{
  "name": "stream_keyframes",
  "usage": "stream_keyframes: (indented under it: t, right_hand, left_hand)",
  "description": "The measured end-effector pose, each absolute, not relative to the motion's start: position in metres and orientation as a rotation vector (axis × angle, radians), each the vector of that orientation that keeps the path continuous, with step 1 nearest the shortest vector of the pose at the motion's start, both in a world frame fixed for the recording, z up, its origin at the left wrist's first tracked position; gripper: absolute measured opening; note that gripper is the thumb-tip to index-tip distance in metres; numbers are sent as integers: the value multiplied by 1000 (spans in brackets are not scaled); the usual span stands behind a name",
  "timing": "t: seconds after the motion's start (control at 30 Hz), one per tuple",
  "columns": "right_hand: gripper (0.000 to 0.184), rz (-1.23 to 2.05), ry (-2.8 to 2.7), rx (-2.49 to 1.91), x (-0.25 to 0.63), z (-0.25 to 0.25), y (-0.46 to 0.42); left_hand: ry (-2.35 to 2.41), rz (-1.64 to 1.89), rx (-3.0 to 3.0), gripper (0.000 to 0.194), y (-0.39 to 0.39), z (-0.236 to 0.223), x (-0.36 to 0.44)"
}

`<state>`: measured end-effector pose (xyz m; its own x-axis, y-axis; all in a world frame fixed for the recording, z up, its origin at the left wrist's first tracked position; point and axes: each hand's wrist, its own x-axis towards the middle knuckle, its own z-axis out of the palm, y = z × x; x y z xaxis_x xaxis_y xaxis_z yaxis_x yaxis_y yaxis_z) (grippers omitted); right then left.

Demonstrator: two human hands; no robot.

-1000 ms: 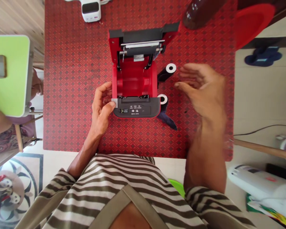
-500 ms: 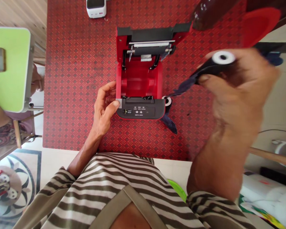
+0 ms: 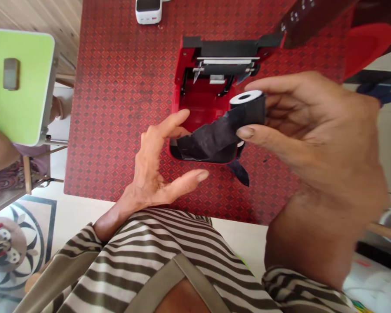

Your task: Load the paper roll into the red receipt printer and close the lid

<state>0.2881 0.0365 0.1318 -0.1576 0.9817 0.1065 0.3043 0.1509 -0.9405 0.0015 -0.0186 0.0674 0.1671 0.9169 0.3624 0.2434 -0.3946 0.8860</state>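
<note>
Between the thumb and fingers of my right hand is a roll of black ribbon with a white core end. Its loose black tail hangs leftward across the front of a red and black label printer. The printer's lid stands raised, showing a roller and a metal bar inside. My left hand is at the printer's front left, thumb and fingers spread around the tail's end; whether they touch it I cannot tell. Partly hidden behind the printer's right front corner lies a second black ribbon roll.
All this stands on a table with a red patterned cover. A small white device sits at the back. To the left, a green-topped table holds a phone-like object, with another person's arm beside it. A dark brown object is at the back right.
My right hand has brought the ribbon roll left, over the printer, so its tail now covers the front panel. The left hand has let go of the printer's corner and spread its fingers.
</note>
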Motion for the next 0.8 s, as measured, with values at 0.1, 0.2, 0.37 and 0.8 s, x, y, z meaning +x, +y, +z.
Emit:
stream_keyframes:
  t: [0.1,0.2,0.37,0.8]
  right_hand:
    - [39,968,-1765,-1299,284,129,44]
    - [31,693,-2026,-1343,273,130,46]
    - [31,431,-2300,-1442,251,123,48]
    - [32,337,-2602,-1680,224,126,70]
  left_hand:
    - [1057,1247,1778,94,-21,68,-2]
    - [1016,1229,1853,90,-16,68,-7]
    - [993,1253,2052,64,-9,73,-5]
    - [1428,1166,2168,22,3,82,14]
